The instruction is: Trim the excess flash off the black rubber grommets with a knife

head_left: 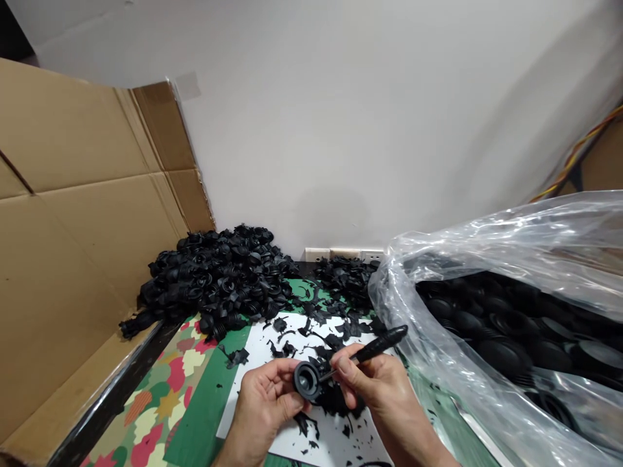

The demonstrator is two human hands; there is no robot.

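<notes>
Pinching the round black part (307, 379) between thumb and fingers, the left hand (263, 399) lay at its 8 o'clock, grip narrow, forearm entering between 7 and 8. The part's hollow end faced the viewer. (Clock centred on this part.) The right hand (382, 383), at 3 o'clock, was closed pen-fashion around a slim tool (382, 344); its black handle sloped up toward 2 o'clock and its metal end pointed at the part's right side. Contact at the tip could not be told. The right forearm came in from 4 o'clock.

Containers: a clear plastic bag (399, 285) lay open between 2 and 3 o'clock, holding many rounded black pieces (506, 353), some ringed. No count was possible.

Surroundings: a heap of black parts (224, 279) stood at 11 o'clock, next to the upright cardboard (82, 162). A smaller mound of black scraps (345, 279) sat toward 1 o'clock. Loose trimmings littered the white sheet (287, 446) beneath both hands; a patterned sheet (160, 395) lay at 9 o'clock.
</notes>
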